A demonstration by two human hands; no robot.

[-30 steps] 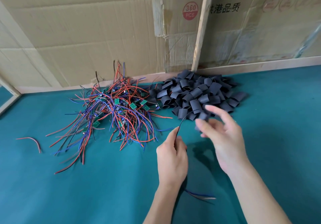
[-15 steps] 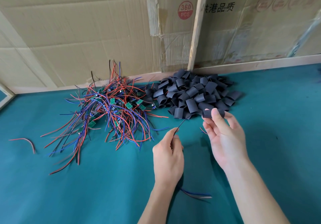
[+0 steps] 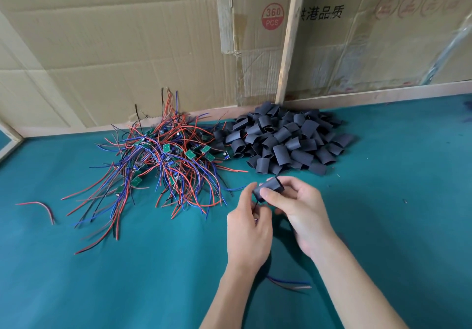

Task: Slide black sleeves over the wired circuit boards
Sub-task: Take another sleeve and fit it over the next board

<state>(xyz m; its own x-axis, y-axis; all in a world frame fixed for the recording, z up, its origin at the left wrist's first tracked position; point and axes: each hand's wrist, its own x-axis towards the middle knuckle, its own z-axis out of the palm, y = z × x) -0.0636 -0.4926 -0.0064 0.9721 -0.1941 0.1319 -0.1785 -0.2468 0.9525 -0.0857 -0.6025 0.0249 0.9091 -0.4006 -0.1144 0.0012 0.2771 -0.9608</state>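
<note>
Teal table – right hand grip pinches black sleeve; left hand pinches wire

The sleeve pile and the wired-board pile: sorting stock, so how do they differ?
The sleeve pile is uniformly black; the wired-board pile mixes red, blue and black wires with green boards. The sleeve pile sits compact; the wired-board pile sprawls outward. Both lie on the teal table, against the cardboard wall.

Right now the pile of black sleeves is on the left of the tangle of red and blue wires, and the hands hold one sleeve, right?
Not quite. In the head view the pile of black sleeves lies to the right of the tangle of wires. The right hand does hold one sleeve, with the left hand beside it.
</note>
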